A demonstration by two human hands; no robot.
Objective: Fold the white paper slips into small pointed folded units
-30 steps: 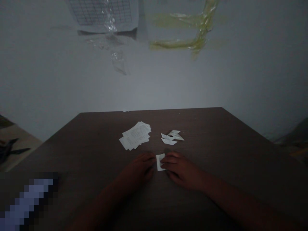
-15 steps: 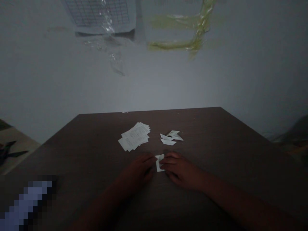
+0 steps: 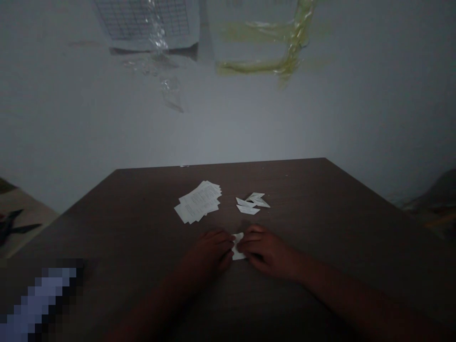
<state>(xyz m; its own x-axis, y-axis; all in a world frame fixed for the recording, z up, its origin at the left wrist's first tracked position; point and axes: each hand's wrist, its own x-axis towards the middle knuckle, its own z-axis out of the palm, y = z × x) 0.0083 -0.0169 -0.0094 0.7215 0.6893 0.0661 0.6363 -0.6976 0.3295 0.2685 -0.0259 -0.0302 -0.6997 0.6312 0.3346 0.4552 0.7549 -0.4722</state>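
A small piece of white paper lies on the dark table between my hands, partly covered by my fingers. My left hand has its fingertips closed on the paper's left edge. From the other side, my right hand grips the right edge with bent fingers. Just beyond, several folded paper pieces with slanted ends lie close together. Left of them is a fanned-out stack of printed paper sheets.
The brown table reaches back to a pale wall. Taped sheets and yellowish tape are on the wall. A blurred-out bluish object lies at lower left. Dark scissors-like blades show beyond the table's left edge.
My left hand has moved slightly right, closer to my right hand. The small paper has shifted a little towards me, and its left edge is now more covered by fingers.
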